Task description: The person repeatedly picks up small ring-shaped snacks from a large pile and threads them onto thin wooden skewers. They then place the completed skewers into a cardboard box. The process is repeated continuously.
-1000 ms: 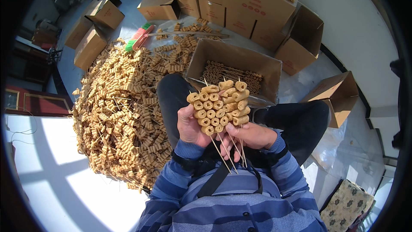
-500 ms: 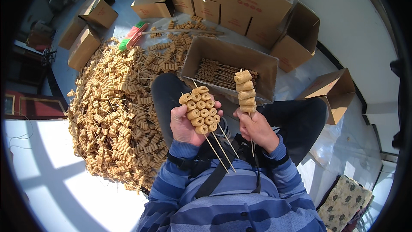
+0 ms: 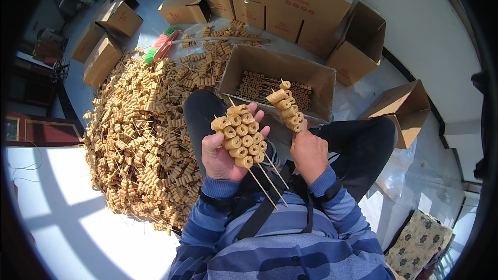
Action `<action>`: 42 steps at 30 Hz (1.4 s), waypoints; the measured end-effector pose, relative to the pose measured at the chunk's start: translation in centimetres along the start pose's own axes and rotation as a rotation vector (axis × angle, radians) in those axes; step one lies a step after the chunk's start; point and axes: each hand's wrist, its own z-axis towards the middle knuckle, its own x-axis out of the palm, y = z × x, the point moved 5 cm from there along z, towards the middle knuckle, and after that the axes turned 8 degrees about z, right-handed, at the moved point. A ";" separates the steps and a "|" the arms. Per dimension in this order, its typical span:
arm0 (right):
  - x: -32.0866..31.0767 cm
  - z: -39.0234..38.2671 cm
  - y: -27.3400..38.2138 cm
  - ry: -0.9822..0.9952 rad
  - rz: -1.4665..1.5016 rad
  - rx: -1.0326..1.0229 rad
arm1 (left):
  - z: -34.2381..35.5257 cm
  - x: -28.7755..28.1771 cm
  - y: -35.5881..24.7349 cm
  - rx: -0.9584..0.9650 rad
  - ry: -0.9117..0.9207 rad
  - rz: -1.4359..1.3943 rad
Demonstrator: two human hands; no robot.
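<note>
1. Your left hand [image 3: 223, 158], at 9 o'clock from the midpoint between your hands, clasps a bundle of skewered rolls [image 3: 241, 135]. The thumb presses the near-left side and the other fingers wrap behind, tips showing at the right; this cradle likely supports the stacked rows. Bare sticks slant out toward 5 o'clock.
2. Your right hand [image 3: 309, 155], at 3 o'clock, is curled, index finger reaching the lowest roll of a raised skewer [image 3: 286, 107] that points toward 11 o'clock. I cannot tell which fingers pinch the stick, or whether there are several; gripping below the rolls presumably spares them from squeezing.
3. At 12 o'clock, just beyond your lap, the open carton [image 3: 290, 66] holds more rolls [image 3: 252, 84] on sticks, laid flat, probably to pack closely. Its nearness suits a short reach.
4. Farther out at 9 o'clock, the loose pile [image 3: 140, 150] spreads beside your leg, perhaps for access from that side.
</note>
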 end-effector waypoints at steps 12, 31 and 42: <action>0.2 -2.4 3.6 0.010 0.203 -0.319 | 0.0 -1.2 0.3 0.016 -0.083 -0.033; 0.5 -2.7 5.1 -0.079 0.026 -0.298 | -0.2 -0.3 0.8 0.095 -0.047 0.181; 0.7 -2.3 5.0 0.131 0.561 -0.256 | 0.9 -1.3 -0.1 0.162 -0.072 0.155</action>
